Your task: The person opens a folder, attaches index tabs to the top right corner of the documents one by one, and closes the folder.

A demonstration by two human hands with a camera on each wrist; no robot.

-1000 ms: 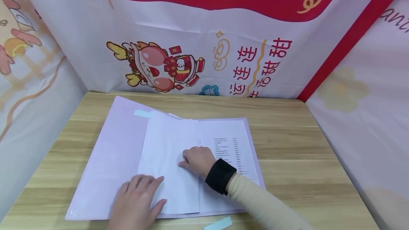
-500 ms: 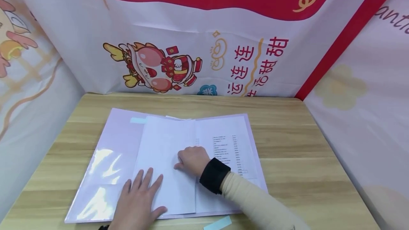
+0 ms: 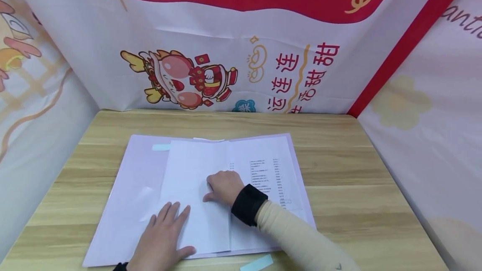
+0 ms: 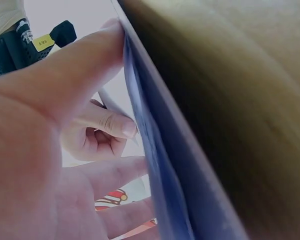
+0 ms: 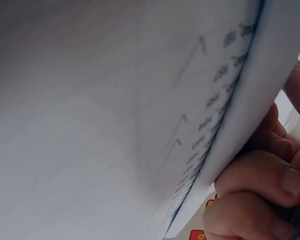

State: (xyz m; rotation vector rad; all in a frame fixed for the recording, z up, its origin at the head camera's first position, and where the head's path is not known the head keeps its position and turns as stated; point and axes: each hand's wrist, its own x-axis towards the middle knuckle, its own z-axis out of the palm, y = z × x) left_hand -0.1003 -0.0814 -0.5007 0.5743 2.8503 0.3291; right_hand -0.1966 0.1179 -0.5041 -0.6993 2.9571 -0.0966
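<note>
A pale purple folder (image 3: 120, 208) lies spread out on the table in the head view. Across its middle is a blank white page (image 3: 196, 229) turned leftward; a sheet with printed rows (image 3: 263, 229) lies to its right. My right hand (image 3: 224, 187) presses on the blank page near its right edge, fingers curled and nothing visible inside them. In the left wrist view, that right hand (image 4: 97, 132) shows a hollow between thumb and fingers. My left hand (image 3: 162, 235), fingers spread, rests over the blank page's left edge and the folder's cover.
A light blue strip (image 3: 257, 262) lies on the wooden table (image 3: 350, 204) by the folder's front edge. Another pale blue strip (image 3: 161, 147) shows at the folder's upper left. Printed cloth (image 3: 226, 24) hangs behind the table and on both sides.
My left hand has flattened and spread its fingers on the folder's left side. The folder's left cover has come down flatter. The right hand stays almost where it was.
</note>
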